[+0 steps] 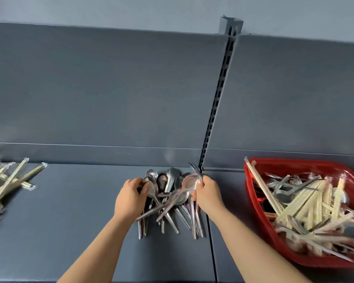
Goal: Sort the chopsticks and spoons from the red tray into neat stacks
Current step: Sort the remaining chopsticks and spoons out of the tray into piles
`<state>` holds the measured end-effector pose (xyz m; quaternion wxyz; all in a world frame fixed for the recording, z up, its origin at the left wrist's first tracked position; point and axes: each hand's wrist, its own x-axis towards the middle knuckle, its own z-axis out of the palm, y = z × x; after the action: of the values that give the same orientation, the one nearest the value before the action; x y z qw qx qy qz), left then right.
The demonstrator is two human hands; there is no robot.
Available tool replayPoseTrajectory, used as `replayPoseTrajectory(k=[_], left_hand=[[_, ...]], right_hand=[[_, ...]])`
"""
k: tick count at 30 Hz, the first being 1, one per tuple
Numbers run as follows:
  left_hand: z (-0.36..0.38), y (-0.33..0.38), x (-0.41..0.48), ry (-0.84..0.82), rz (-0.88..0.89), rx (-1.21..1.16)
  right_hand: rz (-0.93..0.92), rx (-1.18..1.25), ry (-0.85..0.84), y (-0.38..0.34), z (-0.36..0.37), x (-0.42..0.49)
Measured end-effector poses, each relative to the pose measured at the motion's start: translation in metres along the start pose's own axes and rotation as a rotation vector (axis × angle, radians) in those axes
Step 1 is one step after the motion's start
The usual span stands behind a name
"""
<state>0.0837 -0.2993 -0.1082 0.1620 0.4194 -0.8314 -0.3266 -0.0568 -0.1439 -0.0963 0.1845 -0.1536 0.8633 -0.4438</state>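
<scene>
A heap of metal spoons [169,201] lies on the grey shelf [70,221], bowls toward the back panel, handles fanned toward me. My left hand [131,198] curls around the spoon bowls on the heap's left side. My right hand [207,194] grips spoons at the heap's right side, one bowl sticking up above its fingers. A red tray [253,203] at the right holds several wrapped chopsticks [307,207] mixed with more spoons. At the far left lies a loose pile of wrapped chopsticks [6,184].
An upright grey back panel [110,88] rises behind the shelf. A slotted metal upright [219,94] runs down to the seam between two shelf sections, just right of the spoon heap.
</scene>
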Motion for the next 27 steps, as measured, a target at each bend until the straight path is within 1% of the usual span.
replayPoseTrajectory(k=[3, 8, 14, 19, 23, 25, 27], left_hand=[[0.002, -0.001, -0.001, 0.043, 0.003, -0.052], [0.002, -0.004, -0.008, 0.042, -0.018, -0.154], [0.003, -0.012, -0.014, 0.059, -0.056, -0.145], [0.002, -0.009, -0.020, 0.051, -0.075, -0.109], [-0.007, 0.007, -0.021, 0.125, -0.009, -0.097], [-0.012, 0.025, -0.024, 0.152, 0.051, -0.140], [-0.013, 0.050, -0.029, 0.144, 0.120, -0.199]], right_hand=[[-0.043, 0.010, 0.012, 0.001, 0.003, -0.004], [-0.065, 0.016, 0.062, 0.008, 0.004, -0.015], [-0.118, 0.053, 0.052, 0.013, 0.008, -0.027], [-0.118, 0.081, 0.035, 0.014, 0.004, -0.035], [-0.115, 0.131, 0.109, 0.010, -0.015, -0.039], [-0.100, 0.181, 0.141, 0.008, -0.033, -0.039], [-0.134, 0.212, 0.169, 0.006, -0.058, -0.040]])
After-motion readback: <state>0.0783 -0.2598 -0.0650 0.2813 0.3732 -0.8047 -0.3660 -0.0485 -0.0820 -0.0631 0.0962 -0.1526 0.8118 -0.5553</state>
